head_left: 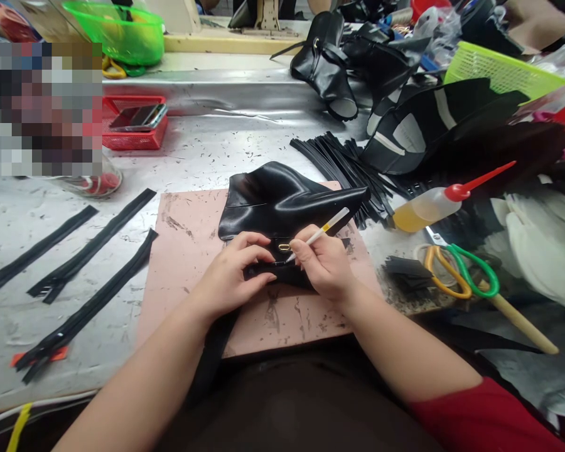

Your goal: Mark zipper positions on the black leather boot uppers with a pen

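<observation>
A black leather boot upper (268, 198) lies on a pink board in front of me, a gold buckle (285, 247) on its near part. My right hand (324, 260) is closed round a slim white marking pen (329, 225) with a yellow band. The pen slants, its tip touching the leather just below the buckle, beside a short row of pale marks. My left hand (242, 267) grips the near part of the upper left of the tip, fingers above and thumb below. A black strip hangs from under the left hand toward my lap.
Black zippers (94, 298) lie at left. Black strips (343, 172) are heaped behind the upper. On the right are a glue bottle (426, 207) with a red nozzle, scissors (466, 267) and a wooden handle (522, 320). A red basket (134, 138) and finished-looking boots (322, 66) stand behind.
</observation>
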A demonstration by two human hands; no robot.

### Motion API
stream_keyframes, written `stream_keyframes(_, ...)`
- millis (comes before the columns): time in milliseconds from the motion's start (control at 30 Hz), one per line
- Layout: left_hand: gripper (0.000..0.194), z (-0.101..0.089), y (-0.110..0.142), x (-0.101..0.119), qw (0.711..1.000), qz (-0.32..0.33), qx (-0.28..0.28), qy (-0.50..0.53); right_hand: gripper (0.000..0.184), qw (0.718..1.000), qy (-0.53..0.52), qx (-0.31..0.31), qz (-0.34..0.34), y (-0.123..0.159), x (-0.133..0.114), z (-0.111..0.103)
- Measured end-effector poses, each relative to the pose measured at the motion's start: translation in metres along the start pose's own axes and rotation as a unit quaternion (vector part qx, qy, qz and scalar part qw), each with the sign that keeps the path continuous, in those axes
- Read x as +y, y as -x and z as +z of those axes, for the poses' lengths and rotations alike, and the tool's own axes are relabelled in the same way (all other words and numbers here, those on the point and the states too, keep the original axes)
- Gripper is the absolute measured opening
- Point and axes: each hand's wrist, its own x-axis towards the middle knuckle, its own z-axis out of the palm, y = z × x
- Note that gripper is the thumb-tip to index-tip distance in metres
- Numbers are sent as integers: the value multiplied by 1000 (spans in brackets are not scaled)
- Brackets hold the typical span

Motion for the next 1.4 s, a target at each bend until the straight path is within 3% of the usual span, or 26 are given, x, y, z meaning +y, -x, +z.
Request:
stream_keyframes(333, 11, 0, 2, 1, 998, 58, 14, -22, 21, 994, -34, -40, 96, -7, -8, -4)
stream_keyframes(533, 9, -1, 3, 3, 996, 82, 11, -34, 27, 970, -127, -84, 192, -13, -6, -5)
stream_keyframes(733, 8, -1, 3, 4, 996, 85, 9, -33, 32, 945, -216, -74, 235, -14, 0, -4)
stream_keyframes(833, 8, -1, 2, 3, 996, 81, 8, -28, 32, 947, -233, -44, 217, -13, -2, -6)
stream_keyframes(1033, 7, -1, 2, 2, 999, 44, 6, -29, 24, 976, -178, 74, 102, 3, -2, -17)
stream_keyframes(1133, 7, -1, 2, 0, 999, 31, 0, -30, 23, 985, -138, 89, 58, 13, 4, -21)
stream_keyframes(1400, 7, -1, 1, -1, 999, 22, 4, -28, 24, 994, -70, 78, 25, 15, 6, -24)
